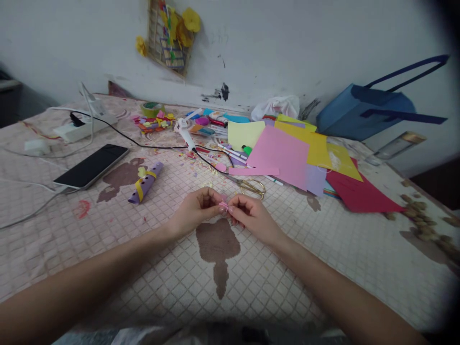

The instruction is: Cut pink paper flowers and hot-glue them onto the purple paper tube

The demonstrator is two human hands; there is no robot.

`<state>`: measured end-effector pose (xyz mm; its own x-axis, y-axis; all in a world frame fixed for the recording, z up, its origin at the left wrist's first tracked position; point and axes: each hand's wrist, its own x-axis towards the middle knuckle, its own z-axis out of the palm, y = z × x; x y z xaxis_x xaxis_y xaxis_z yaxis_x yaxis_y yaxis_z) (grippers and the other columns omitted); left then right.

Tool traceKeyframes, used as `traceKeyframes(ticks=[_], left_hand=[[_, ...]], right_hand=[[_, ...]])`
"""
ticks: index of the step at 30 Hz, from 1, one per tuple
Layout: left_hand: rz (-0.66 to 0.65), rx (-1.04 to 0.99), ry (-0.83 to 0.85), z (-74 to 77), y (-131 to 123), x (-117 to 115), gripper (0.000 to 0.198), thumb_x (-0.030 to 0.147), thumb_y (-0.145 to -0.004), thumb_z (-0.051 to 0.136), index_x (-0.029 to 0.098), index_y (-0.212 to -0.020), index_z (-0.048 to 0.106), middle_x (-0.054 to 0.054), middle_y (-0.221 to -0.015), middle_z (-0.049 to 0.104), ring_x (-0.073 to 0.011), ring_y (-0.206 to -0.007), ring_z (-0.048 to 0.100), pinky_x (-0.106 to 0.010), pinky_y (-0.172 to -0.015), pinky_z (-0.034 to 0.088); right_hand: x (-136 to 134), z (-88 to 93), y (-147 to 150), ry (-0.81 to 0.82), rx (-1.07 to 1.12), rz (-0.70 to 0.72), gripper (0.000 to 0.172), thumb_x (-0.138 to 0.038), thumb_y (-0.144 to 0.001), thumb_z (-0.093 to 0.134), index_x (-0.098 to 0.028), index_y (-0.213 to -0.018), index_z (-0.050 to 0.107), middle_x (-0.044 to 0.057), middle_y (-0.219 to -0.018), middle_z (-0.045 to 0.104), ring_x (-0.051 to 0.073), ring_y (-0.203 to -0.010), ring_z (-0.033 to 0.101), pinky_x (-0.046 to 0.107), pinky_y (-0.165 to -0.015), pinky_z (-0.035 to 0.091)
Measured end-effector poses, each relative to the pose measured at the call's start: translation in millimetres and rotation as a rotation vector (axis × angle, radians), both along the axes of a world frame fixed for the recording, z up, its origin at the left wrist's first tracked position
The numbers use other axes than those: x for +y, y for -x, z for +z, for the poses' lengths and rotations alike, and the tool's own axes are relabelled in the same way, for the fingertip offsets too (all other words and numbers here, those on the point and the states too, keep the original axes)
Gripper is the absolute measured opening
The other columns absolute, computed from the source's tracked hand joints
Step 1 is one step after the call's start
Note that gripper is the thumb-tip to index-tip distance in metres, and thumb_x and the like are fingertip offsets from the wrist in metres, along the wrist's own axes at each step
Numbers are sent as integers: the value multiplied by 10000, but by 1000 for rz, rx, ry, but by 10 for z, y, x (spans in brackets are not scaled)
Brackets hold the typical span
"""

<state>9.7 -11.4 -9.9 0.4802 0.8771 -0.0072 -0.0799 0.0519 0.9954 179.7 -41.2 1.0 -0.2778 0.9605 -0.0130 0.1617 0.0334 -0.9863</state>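
Note:
My left hand (196, 208) and my right hand (251, 215) meet over the middle of the table, fingertips pinched together on a small pink paper piece (224, 205). Both hands are closed around it, and most of the piece is hidden by my fingers. Just beyond my right hand lie gold-handled scissors (253, 187). A pink paper strip (253, 170) lies a little farther back.
Stacked coloured paper sheets (287, 153) lie at the right, a blue bag (366, 110) behind them. A phone (91, 166), a power strip (84, 127), a purple paper roll (145, 182), a glue gun (185, 134) with its cable, and markers sit at the left and back.

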Motion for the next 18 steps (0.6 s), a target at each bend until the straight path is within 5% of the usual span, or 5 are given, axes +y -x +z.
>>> traceKeyframes(ticks=[18], left_hand=[[-14,-47,-52,-22,13,8,218,222,-709,686,129,-813,518,-5,-748,577,-101,-696,559,-228,-637,440]], right_hand=[[26,-66,-38,-47,-26,-23,222,-369,-848,513,-168,-755,537,-29,-596,507,87,-510,453,208,-471,358]])
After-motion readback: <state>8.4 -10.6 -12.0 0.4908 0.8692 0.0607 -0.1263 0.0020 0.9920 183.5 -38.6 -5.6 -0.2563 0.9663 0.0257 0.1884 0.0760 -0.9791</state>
